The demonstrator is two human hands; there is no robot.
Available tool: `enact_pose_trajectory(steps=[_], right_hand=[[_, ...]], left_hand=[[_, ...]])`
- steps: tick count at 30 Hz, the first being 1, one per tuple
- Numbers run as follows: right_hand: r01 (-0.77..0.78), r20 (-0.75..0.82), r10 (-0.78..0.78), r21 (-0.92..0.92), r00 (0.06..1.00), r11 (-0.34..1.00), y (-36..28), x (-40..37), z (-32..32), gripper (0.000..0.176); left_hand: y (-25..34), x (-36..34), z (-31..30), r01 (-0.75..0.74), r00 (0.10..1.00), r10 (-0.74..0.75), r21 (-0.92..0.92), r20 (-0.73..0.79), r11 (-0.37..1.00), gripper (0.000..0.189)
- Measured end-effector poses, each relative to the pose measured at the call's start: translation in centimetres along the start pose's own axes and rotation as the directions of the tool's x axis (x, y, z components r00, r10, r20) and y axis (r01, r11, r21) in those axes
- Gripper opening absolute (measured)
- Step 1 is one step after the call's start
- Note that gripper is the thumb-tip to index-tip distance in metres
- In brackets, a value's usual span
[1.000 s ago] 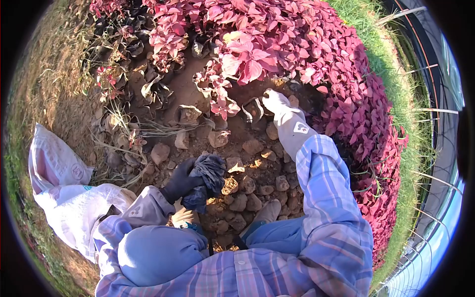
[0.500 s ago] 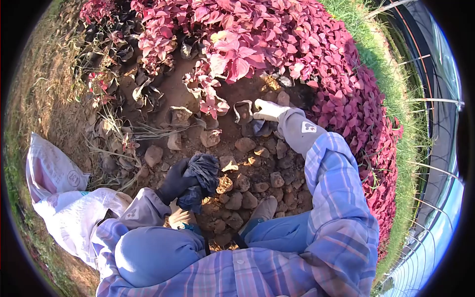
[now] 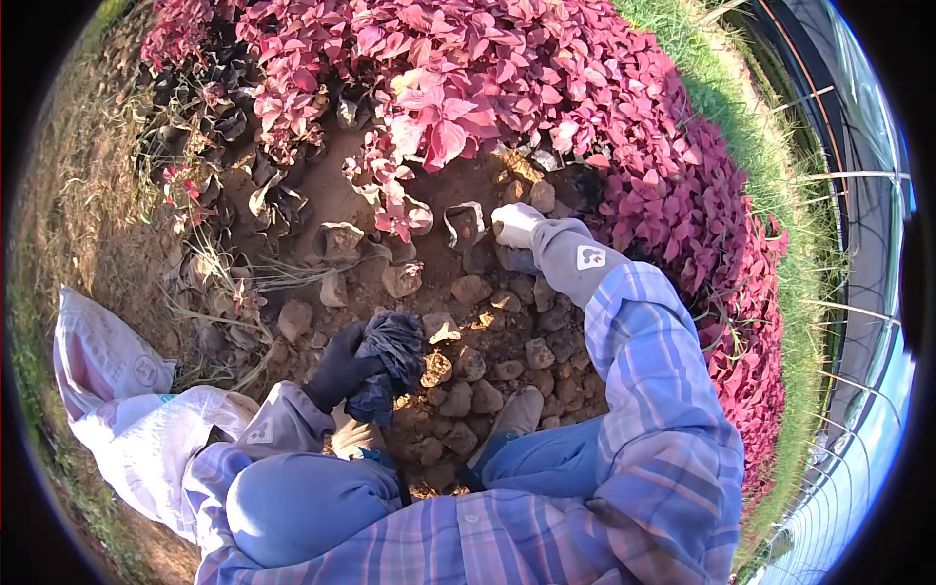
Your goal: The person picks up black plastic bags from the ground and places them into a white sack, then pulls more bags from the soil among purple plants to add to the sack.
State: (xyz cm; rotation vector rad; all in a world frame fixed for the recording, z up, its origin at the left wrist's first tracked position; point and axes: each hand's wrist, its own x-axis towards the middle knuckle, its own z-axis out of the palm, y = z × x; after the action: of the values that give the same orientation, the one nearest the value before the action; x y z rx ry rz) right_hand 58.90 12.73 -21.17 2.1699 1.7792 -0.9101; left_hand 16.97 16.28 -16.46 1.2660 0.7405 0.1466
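My left hand (image 3: 343,367), in a dark glove, is closed around a bunch of crumpled black plastic bags (image 3: 390,353) above the soil clods. Farther forward and to the right, my right hand (image 3: 517,226), in a pale glove, has its fingers curled at a dark plastic bag (image 3: 517,257) on the ground. What its fingertips grip is hidden. Just left of that hand stands an open, empty-looking planting bag (image 3: 465,224).
Red-leaved plants (image 3: 624,146) fill the front and right. Soil clods (image 3: 471,289) lie between my feet and the plants. A white sack (image 3: 112,351) is at the left. Beyond the grass (image 3: 746,146) is a metal-framed structure (image 3: 858,175) at the right.
The fingers of my right hand, stretched out before, are now curled in. The view has shifted slightly. My left hand keeps its hold on the black bags.
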Motion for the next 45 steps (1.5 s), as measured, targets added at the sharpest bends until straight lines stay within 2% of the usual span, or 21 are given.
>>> enact_pose_trajectory(steps=[2,3,5,8,11,12,15,18,21,24,25,27,29,30,33,34,36,39,41,43,45], right_hand=[[0.124,0.119,-0.159,0.257,0.980,0.958,-0.2,-1.9,-1.0,0.030],[0.071,0.171,-0.121,0.277,0.978,0.958,-0.7,-2.4,-1.2,0.030],[0.136,0.314,-0.197,0.207,0.929,0.969,-1.0,-3.7,-1.9,0.037],[0.355,0.193,-0.319,-0.196,0.928,0.914,-2.0,-7.0,-1.3,0.049],[0.336,0.229,-0.301,-0.132,0.926,0.932,-2.0,-7.6,0.6,0.059],[0.336,0.169,-0.314,-0.119,0.934,0.934,-1.9,-8.0,0.9,0.055],[0.259,0.170,-0.226,-0.209,0.959,0.943,-4.8,-9.5,-1.4,0.049],[0.153,0.170,-0.094,-0.378,0.981,0.913,-6.1,-9.3,0.3,0.044],[0.003,0.140,0.022,-0.176,0.990,0.984,-6.0,-8.6,-0.6,0.040],[-0.086,0.115,0.070,0.139,0.991,0.987,-3.6,-7.0,-0.2,0.038],[-0.152,0.113,0.127,0.243,0.985,0.958,-3.3,-6.8,-0.3,0.037],[-0.130,0.020,0.129,0.266,0.991,0.955,-3.1,-6.8,-1.1,0.036],[-0.124,-0.044,0.136,0.217,0.990,0.968,-2.9,-6.9,-1.2,0.034],[0.037,-0.215,-0.050,-0.060,0.975,0.997,-2.3,-6.9,-0.4,0.024],[0.181,-0.473,-0.216,-0.120,0.854,0.976,-4.5,-7.2,-1.4,0.016],[0.196,-0.513,-0.320,-0.281,0.796,0.939,-5.3,-7.1,-1.8,0.013],[0.214,-0.395,-0.211,-0.037,0.894,0.976,-6.0,-6.8,-1.2,0.014],[0.313,-0.271,-0.216,0.391,0.938,0.866,-11.5,-7.7,-0.5,0.020],[0.275,-0.228,-0.171,0.579,0.958,0.768,-15.8,-8.2,1.7,0.029],[0.070,-0.068,-0.018,0.931,0.998,0.358,-20.0,-8.2,3.6,0.033],[0.014,-0.007,-0.042,0.987,0.999,0.160,-21.0,-7.0,4.1,0.034]], left_hand=[[-0.2,0.0,-0.3,-0.006,1.000,0.006,0.044,-0.013,0.999,0.048],[-0.3,-0.1,-0.4,-0.007,1.000,0.008,0.064,-0.020,0.998,0.047],[-0.9,0.0,-0.4,0.004,0.999,0.000,0.096,-0.039,0.995,0.046],[-0.6,0.2,-0.2,0.014,0.999,-0.011,0.089,-0.030,0.996,0.046],[-0.9,0.5,-0.2,-0.001,1.000,0.000,0.082,0.021,0.997,0.048],[-1.1,0.6,-0.3,-0.012,0.999,0.008,0.085,0.040,0.996,0.048],[0.5,0.3,0.2,0.009,0.999,-0.012,0.080,0.045,0.997,0.050],[0.5,0.4,0.0,0.013,0.996,-0.023,0.117,0.085,0.993,0.056],[0.3,0.3,0.1,-0.026,0.998,0.021,0.108,0.051,0.994,0.054],[0.4,0.3,0.0,0.020,0.998,-0.028,0.124,0.064,0.992,0.055],[-0.3,0.4,-0.1,-0.101,0.995,0.094,0.229,0.041,0.968,0.055],[-2.2,0.9,-0.2,-0.318,0.940,0.338,0.433,0.031,0.844,0.054],[-1.7,1.0,-0.1,-0.266,0.964,0.255,0.292,0.077,0.919,0.056],[-1.2,1.0,0.0,-0.233,0.971,0.215,0.219,0.103,0.947,0.057],[1.2,0.8,0.1,0.074,0.967,-0.108,0.151,0.230,0.986,0.061],[1.2,0.8,0.3,0.085,0.964,-0.122,0.161,0.234,0.983,0.064],[1.3,1.1,0.5,0.100,0.957,-0.146,0.190,0.250,0.977,0.068],[1.2,1.0,1.5,-0.134,0.980,0.130,0.015,0.151,0.991,0.071],[1.3,1.3,2.3,-0.218,0.967,0.226,-0.076,0.115,0.973,0.074],[1.3,1.7,2.3,-0.246,0.963,0.251,-0.065,0.095,0.967,0.073],[0.9,1.5,1.6,-0.201,0.976,0.196,0.043,0.095,0.979,0.068]])
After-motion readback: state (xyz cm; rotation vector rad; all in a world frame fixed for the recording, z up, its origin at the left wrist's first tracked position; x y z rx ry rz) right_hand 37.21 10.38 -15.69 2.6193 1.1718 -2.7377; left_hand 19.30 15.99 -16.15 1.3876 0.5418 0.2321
